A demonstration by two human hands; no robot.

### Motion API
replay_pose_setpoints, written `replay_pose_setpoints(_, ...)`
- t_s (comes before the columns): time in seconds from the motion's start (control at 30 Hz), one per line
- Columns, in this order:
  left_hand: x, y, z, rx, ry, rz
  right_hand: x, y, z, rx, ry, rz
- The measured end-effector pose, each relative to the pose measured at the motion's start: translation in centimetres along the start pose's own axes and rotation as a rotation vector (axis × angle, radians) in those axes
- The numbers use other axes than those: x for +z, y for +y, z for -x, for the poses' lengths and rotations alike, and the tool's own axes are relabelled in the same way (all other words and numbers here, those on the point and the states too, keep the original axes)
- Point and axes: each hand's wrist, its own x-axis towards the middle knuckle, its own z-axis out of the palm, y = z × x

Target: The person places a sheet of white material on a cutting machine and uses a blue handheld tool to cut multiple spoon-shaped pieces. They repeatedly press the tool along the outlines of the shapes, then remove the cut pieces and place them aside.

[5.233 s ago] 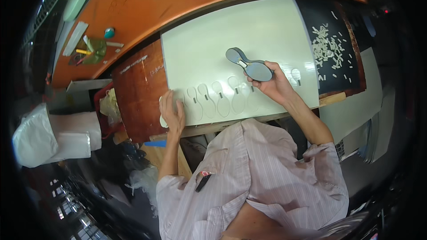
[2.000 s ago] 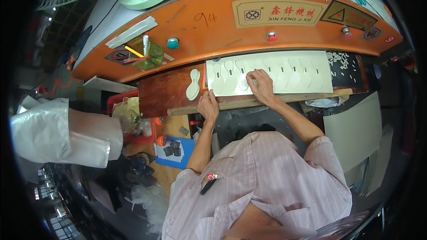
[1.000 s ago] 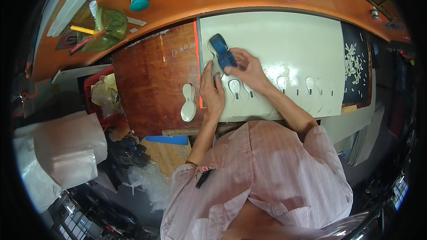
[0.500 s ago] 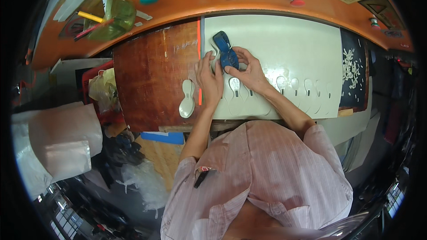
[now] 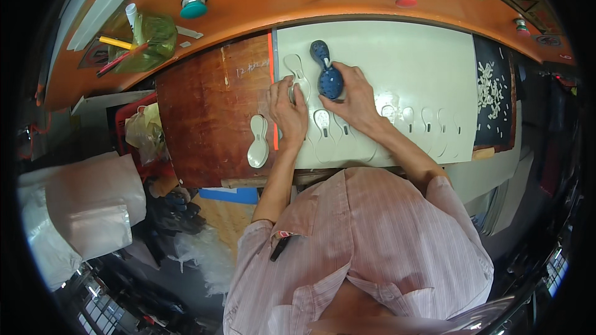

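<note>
My right hand (image 5: 358, 96) grips the wide lower end of a blue sole-shaped cutting die (image 5: 330, 80), its narrow end pointing away from me. The die is over a pale green sheet (image 5: 410, 56). Left of the die is a pale insole-shaped piece (image 5: 293, 62). My left hand (image 5: 288, 113) has its bent fingers and thumb around the lower part of this piece, which they partly hide. Sole-shaped outlines with small dark slots (image 5: 325, 131) run along the near side of the sheet. A small stack of cut insoles (image 5: 257, 149) lies on the brown board to the left.
The brown wooden board (image 5: 198, 111) adjoins the sheet along an orange strip (image 5: 271, 56). A dark tray with small white scraps (image 5: 490, 96) is at the right. Beyond stands an orange machine beam (image 5: 279, 0) with a green button (image 5: 194, 6) and a pen holder (image 5: 155, 43).
The die has moved a little right, clear of the pale piece, and has turned to show its speckled blue face. My left fingers have come over the piece's lower part.
</note>
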Motion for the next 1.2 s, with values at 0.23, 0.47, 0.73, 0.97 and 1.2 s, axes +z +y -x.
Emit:
replay_pose_setpoints(0.23, 0.1, -0.5, 0.0, -0.055, -0.005, 0.060, 1.4, -2.5, -3.3, -0.391, 0.047, 0.258)
replay_pose_setpoints(0.47, 0.2, -0.7, 0.1, -0.067, -0.005, 0.068, 3.7, -1.8, -8.0, -0.588, -0.091, 0.539)
replay_pose_setpoints(0.73, 0.0, -0.5, 0.1, -0.103, -0.011, 0.100, -4.1, -5.0, -2.1, -0.067, -0.392, -0.349)
replay_pose_setpoints(0.97, -0.3, -0.4, 0.0, -0.110, -0.024, 0.078, -1.1, -4.4, 1.5, -0.564, -0.378, 0.236)
replay_pose_setpoints(1.2, -0.1, -0.5, 0.0, -0.117, -0.025, 0.137, -3.4, 0.0, -6.6, -0.275, -0.279, 0.321)
